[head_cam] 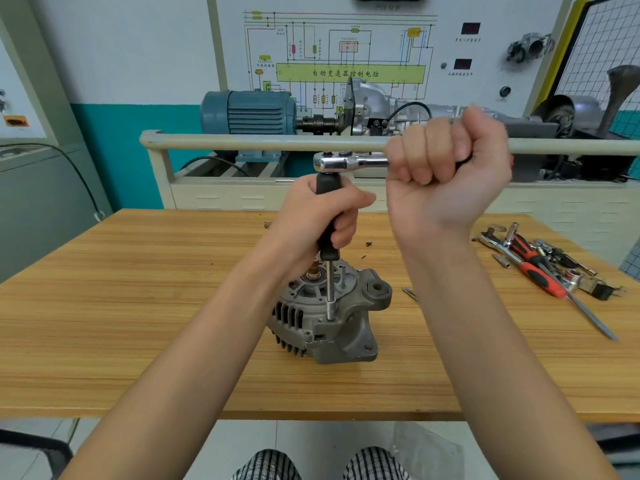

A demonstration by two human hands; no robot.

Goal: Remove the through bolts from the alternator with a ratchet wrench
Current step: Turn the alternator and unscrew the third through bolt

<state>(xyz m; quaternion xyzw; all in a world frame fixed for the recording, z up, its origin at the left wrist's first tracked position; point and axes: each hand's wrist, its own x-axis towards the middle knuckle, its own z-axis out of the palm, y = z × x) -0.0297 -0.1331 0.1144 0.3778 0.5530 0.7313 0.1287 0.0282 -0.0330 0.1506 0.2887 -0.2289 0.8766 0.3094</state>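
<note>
A grey alternator (343, 327) stands on the wooden table (138, 306). A thin steel shaft with a socket (329, 299) runs straight down onto the alternator's front rim. Above the shaft is a black extension handle (327, 233), which my left hand (311, 216) grips. A chrome ratchet wrench (346, 162) sits on top of that handle and points right. My right hand (446, 168) is closed in a fist round the wrench's handle, which it hides.
Loose tools lie at the table's right side: a red and black screwdriver (540, 275), sockets and bits (561, 258). A small bit (409, 292) lies right of the alternator. Behind the table stand a railed bench (242, 142), a blue motor (247, 112) and a wiring panel.
</note>
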